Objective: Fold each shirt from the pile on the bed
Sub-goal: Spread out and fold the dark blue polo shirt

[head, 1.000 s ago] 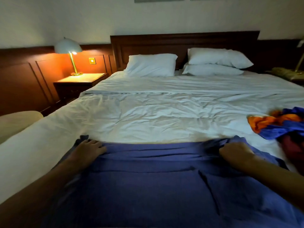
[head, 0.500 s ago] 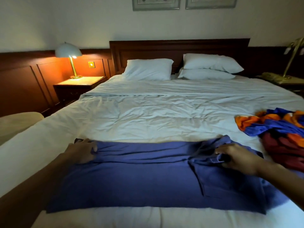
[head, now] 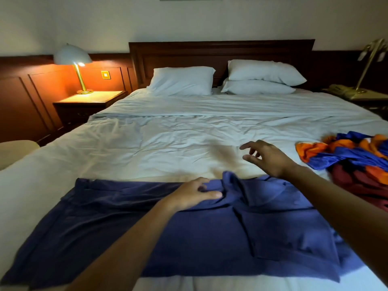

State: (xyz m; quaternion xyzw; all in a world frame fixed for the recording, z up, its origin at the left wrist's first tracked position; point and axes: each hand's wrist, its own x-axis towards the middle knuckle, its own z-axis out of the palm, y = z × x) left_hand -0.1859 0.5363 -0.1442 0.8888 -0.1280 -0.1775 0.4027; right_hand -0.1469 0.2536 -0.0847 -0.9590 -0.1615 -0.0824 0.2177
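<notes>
As seen from the head camera, a dark blue shirt (head: 199,238) lies spread crosswise on the near part of the bed (head: 159,141), its length running left to right over the creased white sheet. The cloth is mostly flat. A raised ridge of bunched fabric (head: 231,183) stands at the middle of its far edge, and a folded-in panel lies on its right half. The left hand (head: 195,194) rests on the shirt at that far edge, just left of the ridge. It is palm down, fingers lightly bent and thumb stretched toward the ridge, pressing the cloth, and no fabric is seen taken up between the fingers. The right hand (head: 266,158) hangs above the bare sheet, beyond the shirt's far edge and clear of it, fingers spread and loosely curved, holding nothing. At the right side of the bed a crumpled pile of shirts (head: 354,158) in orange, blue and dark red lies on the sheet. The right forearm hides whether it touches the blue shirt. At the head of the bed, one white pillow (head: 182,80) leans on the dark wooden headboard (head: 220,51), and two stacked pillows (head: 262,76) lie to its right. A lit lamp (head: 73,57) stands on the nightstand (head: 90,99) on the left. An unlit brass lamp (head: 369,59) stands on the right.
</notes>
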